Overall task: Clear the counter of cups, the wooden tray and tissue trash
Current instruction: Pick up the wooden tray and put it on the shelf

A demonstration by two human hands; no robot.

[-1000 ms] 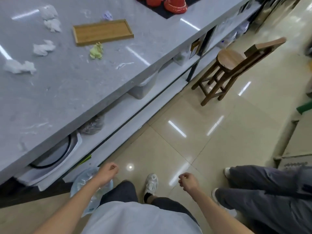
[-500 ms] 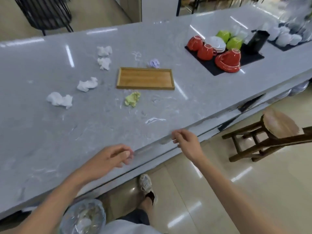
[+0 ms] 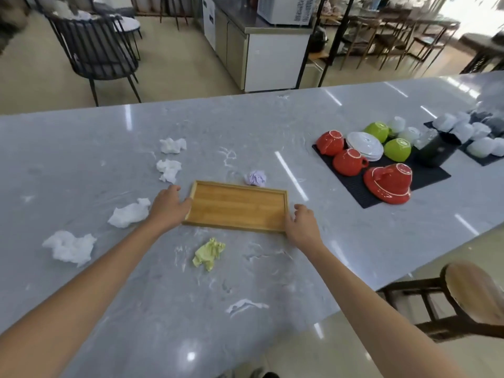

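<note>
The wooden tray (image 3: 237, 205) lies flat and empty on the grey marble counter (image 3: 272, 268). My left hand (image 3: 167, 207) rests at its left end, fingers fairly straight on the counter, thumb against the rim. My right hand (image 3: 301, 223) is at the tray's right front corner with fingers curled over the rim. Crumpled tissues lie around: white ones (image 3: 69, 246) (image 3: 129, 212) (image 3: 169, 170) (image 3: 172, 145), a green one (image 3: 208, 253) in front of the tray, a purple one (image 3: 256, 178) behind it. Upturned red cups (image 3: 347, 162) and green cups (image 3: 397, 150) sit on a black mat (image 3: 431, 177).
White cups (image 3: 482, 148) on a second mat and a black container (image 3: 436, 154) stand at the far right. A wooden stool (image 3: 463, 298) is beside the counter's near edge. Chairs and a steel cabinet stand beyond the counter.
My view rose from the floor to the counter. Both hands moved from the counter's near edge forward to the two ends of the tray.
</note>
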